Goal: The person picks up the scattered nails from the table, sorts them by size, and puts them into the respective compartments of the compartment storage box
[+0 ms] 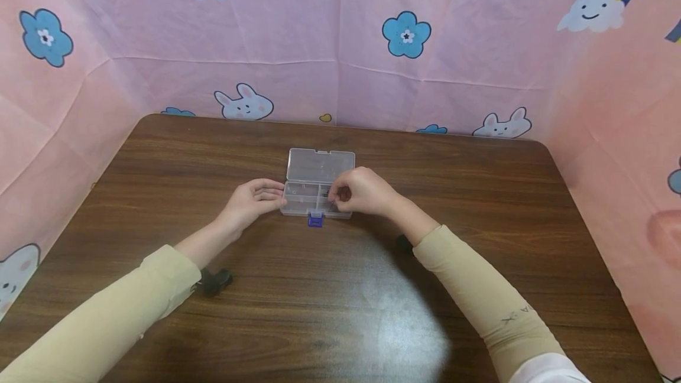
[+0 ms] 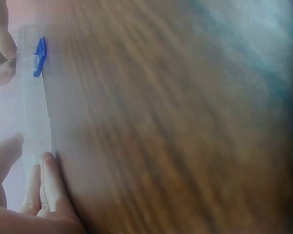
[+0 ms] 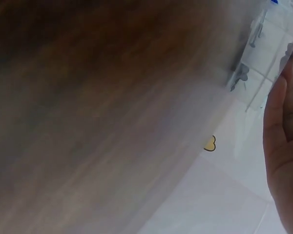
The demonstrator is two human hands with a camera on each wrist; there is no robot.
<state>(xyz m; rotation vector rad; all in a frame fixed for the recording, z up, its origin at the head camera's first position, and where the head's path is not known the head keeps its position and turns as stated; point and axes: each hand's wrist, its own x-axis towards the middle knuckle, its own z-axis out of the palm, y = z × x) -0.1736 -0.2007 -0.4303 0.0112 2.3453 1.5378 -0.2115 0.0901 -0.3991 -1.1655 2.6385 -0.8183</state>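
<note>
A clear plastic compartment box (image 1: pixel 300 206) stands on the table with its lid (image 1: pixel 320 165) tipped back and a blue latch (image 1: pixel 315 220) at its front. My left hand (image 1: pixel 254 201) touches the box's left end with nearly straight fingers. Over the right-hand compartments, my right hand (image 1: pixel 363 191) brings thumb and index fingertip together on a small, thin dark piece, too small to identify. The left wrist view shows that hand's pinching fingertips (image 2: pixel 10 61) beside the box. Small grey pieces (image 3: pixel 241 74) show through the box wall in the right wrist view.
The brown wooden table (image 1: pixel 319 300) reaches back to a pink printed cloth (image 1: pixel 298 28) that hangs around it. A dark object (image 1: pixel 215 281) shows beside the left sleeve, and another dark one (image 1: pixel 404 244) beside the right forearm.
</note>
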